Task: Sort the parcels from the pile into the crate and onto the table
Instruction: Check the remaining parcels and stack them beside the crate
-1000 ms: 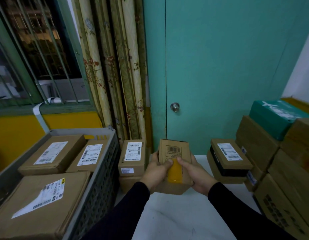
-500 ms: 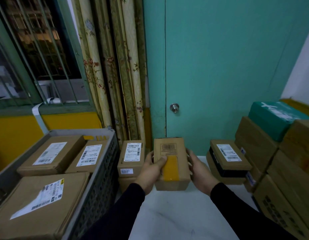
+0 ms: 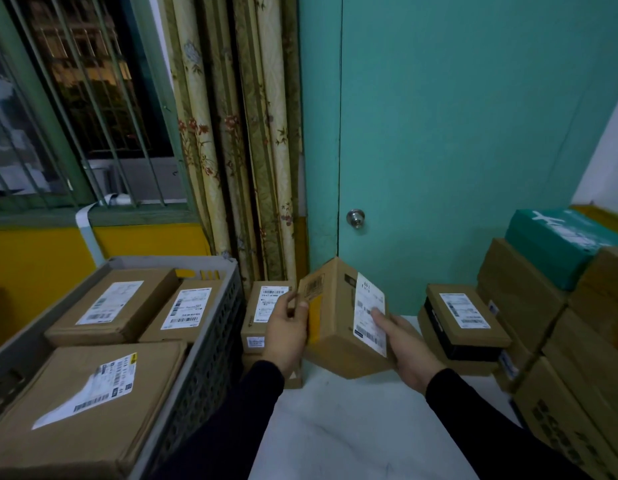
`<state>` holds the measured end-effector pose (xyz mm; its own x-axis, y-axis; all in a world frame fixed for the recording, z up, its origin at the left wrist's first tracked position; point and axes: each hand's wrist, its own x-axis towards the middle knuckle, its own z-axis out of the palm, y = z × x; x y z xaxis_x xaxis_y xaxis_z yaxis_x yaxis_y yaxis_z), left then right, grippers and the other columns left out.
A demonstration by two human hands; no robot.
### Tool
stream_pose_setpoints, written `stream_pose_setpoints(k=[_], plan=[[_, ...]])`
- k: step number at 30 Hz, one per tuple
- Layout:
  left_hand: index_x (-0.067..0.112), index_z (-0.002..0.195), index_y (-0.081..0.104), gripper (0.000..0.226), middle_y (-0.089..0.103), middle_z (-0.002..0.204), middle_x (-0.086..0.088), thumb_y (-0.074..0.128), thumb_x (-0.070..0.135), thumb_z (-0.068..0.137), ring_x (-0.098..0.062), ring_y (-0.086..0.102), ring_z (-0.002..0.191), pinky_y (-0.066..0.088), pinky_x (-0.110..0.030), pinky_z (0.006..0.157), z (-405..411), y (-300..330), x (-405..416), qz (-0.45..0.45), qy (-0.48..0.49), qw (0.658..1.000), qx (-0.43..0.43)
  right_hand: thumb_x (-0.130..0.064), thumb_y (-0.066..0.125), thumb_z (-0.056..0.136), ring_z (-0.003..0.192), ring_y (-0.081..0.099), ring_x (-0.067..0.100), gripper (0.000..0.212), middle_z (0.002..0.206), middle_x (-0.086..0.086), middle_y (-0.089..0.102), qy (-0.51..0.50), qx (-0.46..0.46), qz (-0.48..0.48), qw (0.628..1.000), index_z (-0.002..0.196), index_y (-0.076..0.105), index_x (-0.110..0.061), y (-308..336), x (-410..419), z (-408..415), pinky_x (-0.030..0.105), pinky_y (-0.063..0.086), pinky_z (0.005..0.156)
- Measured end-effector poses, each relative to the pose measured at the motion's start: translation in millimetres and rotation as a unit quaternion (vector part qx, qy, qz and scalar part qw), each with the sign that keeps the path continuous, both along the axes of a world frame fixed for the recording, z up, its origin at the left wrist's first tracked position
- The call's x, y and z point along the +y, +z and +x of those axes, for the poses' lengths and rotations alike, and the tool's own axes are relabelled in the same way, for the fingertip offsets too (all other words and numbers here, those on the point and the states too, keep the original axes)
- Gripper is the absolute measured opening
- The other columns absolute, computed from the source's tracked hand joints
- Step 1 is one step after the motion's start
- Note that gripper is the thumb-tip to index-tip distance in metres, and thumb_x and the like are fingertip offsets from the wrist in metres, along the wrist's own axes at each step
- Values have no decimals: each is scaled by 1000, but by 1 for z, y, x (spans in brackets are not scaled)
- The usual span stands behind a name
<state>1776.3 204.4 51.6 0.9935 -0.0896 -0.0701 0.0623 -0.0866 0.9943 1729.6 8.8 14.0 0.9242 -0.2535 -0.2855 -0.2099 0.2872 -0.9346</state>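
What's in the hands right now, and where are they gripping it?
One small cardboard parcel, tilted above the table: left hand pinches its yellow-taped upper left edge, right hand holds the lower right side by the shipping label.

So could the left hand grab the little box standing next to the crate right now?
Probably not yet. The left hand is busy gripping the held parcel together with the right hand. The little box sits just behind it with nothing between, so it looks reachable once freed.

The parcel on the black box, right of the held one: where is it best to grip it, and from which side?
Probably by its two long side edges, coming from above. The labelled parcel lies flat on the black box, its top free. The pile crowds its right side, so the near end is the more open approach.
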Motion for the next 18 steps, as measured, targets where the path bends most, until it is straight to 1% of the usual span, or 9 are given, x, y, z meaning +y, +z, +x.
stream_pose_setpoints(k=[2, 5, 6, 8, 10, 11, 13, 16, 18], plan=[[28, 139, 51, 33, 61, 133, -6, 44, 35, 107, -25, 60, 117, 48, -46, 106, 1, 0, -1, 21, -2, 1000, -10, -39, 65, 97, 101, 75, 28, 39, 110, 6, 78, -13, -1, 4, 1000, 128, 64, -14, -2, 3, 2, 41, 59, 86], [32, 141, 49, 43, 61, 129, 3, 46, 51, 103, -16, 58, 113, 44, -35, 100, -4, 5, -2, 29, -55, 998, 15, -41, 68, 94, 100, 75, 27, 41, 107, 5, 78, -36, 0, 2, 999, 126, 64, -15, -5, 3, 5, 43, 58, 89], [34, 143, 49, 54, 62, 128, 5, 50, 62, 97, -14, 59, 113, 44, -34, 100, -4, 4, -1, 20, -74, 997, 29, -41, 70, 94, 99, 75, 27, 42, 106, 5, 79, -46, -2, -1, 999, 126, 64, -15, -6, 3, 7, 44, 58, 91], [40, 145, 49, 85, 64, 134, 7, 58, 86, 74, -15, 61, 119, 45, -38, 109, -2, 0, 0, 9, -110, 992, 55, -41, 72, 92, 97, 76, 28, 45, 104, 6, 79, -63, -1, -2, 998, 127, 64, -13, -8, 3, 9, 45, 59, 91], [45, 145, 48, 100, 65, 134, 7, 64, 93, 59, -18, 63, 120, 45, -43, 111, 4, -9, 2, -11, -125, 989, 76, -41, 74, 90, 96, 76, 28, 49, 103, 6, 79, -69, 2, -1, 998, 128, 62, -13, -9, 7, 13, 43, 59, 86], [45, 145, 49, 100, 67, 132, 6, 67, 92, 58, -20, 65, 119, 46, -45, 111, 8, -12, 4, -20, -125, 988, 92, -41, 74, 90, 95, 76, 28, 49, 103, 6, 79, -72, 4, -3, 997, 128, 61, -13, -7, 10, 15, 42, 59, 85], [39, 141, 53, 91, 72, 123, 4, 74, 82, 64, -23, 69, 113, 49, -46, 107, 12, -12, 10, -45, -111, 986, 118, -41, 71, 93, 97, 75, 28, 45, 106, 6, 78, -65, 4, -1, 998, 129, 63, -15, -5, 14, 19, 42, 59, 85], [29, 133, 60, 75, 78, 109, -2, 76, 69, 71, -25, 74, 102, 57, -45, 94, 20, -7, 25, -98, -74, 981, 147, -35, 57, 102, 98, 71, 21, 26, 108, 4, 77, -37, -8, -10, 999, 119, 68, -19, 4, 29, 19, 33, 54, 75], [28, 119, 68, 47, 80, 92, 1, 69, 61, 85, -21, 74, 92, 57, -37, 77, 28, -6, 35, -109, -44, 981, 155, -35, 53, 104, 101, 68, 16, 25, 110, 0, 77, -14, -18, -22, 1000, 118, 69, -23, 5, 38, 22, 29, 51, 76]])
